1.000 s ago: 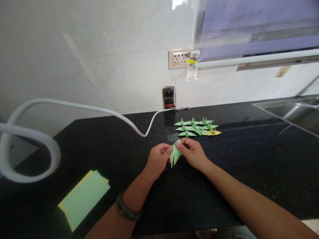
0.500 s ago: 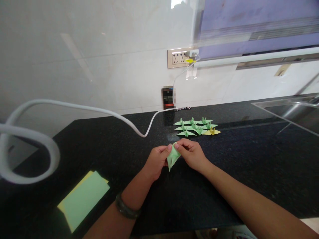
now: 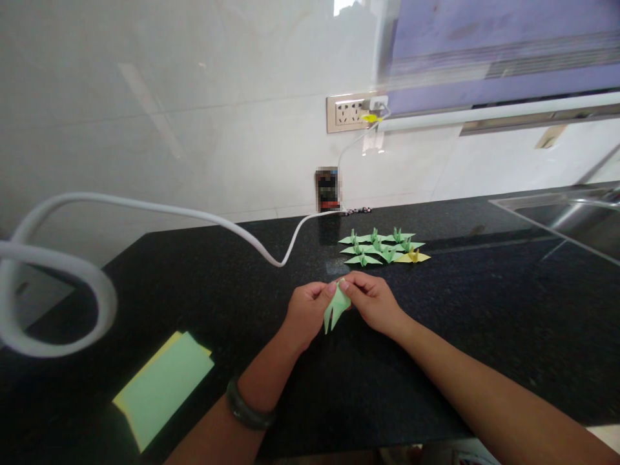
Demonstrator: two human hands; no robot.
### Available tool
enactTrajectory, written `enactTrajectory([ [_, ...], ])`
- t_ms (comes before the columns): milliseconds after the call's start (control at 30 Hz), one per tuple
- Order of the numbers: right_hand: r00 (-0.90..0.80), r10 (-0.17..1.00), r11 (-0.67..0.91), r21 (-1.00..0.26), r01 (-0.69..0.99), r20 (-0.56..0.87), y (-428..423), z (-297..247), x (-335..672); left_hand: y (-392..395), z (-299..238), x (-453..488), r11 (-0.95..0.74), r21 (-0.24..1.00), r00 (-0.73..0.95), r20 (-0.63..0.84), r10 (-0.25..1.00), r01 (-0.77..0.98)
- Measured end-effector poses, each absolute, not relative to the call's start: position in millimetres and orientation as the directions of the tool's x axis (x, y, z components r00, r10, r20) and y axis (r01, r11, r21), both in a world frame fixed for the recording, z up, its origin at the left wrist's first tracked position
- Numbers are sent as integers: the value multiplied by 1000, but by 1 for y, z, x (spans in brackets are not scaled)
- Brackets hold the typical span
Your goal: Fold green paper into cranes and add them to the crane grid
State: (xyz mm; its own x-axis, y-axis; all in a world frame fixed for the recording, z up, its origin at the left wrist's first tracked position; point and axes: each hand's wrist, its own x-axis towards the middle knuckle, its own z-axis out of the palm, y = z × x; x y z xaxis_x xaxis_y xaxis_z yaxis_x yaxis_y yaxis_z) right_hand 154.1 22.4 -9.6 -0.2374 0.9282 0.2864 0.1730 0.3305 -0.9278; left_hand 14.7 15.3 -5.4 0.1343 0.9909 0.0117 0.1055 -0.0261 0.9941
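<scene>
So there's a piece of folded green paper (image 3: 337,306) up in front of the person, above the dark tabletop (image 3: 349,407), with two narrow points hanging down. Left hand (image 3: 303,313) has its upper left edge pinched between thumb and fingers, and right hand (image 3: 378,302) is pinching the upper right side, thumb on top. The two thumb tips are right next to each other (can't really see what the fingers behind the paper are up to). There's a dark bracelet (image 3: 248,408) on the left wrist. Just beyond the hands sits a bunch of green paper cranes (image 3: 362,259), packed close together, plus one yellow crane (image 3: 414,257) at the near right corner. Over to the left is a stack of paper (image 3: 169,391), green on top, yellow peeking out underneath. Further back: a pixelated dark object (image 3: 328,189) against the wall, a white cable (image 3: 194,213) curving off left, and a sink (image 3: 513,208) far right.
</scene>
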Motion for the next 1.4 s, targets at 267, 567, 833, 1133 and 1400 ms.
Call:
enactTrajectory([
  [267, -250, 931, 308, -939, 154, 265, 22, -9, 155, 15, -5, 15, -33, 988, 122, 14, 992, 151],
  [567, -179, 957, 252, -959, 133, 227, 23, -9, 153, 14, -6, 12, -114, 966, 114, 90, 989, 232],
  [833, -184, 957, 245, -966, 85, 226, 23, -9, 153, 16, -7, 14, -51, 998, 139, 46, 989, 38],
  [1133, -124, 942, 328, -933, 150, 311, 26, -14, 154, 17, -6, 12, 10, 1000, 192, -5, 981, -28],
  [1400, -118, 930, 367, -899, 239, 348, 24, -10, 155, 15, -6, 13, 268, 931, 336, -177, 925, -249],
])
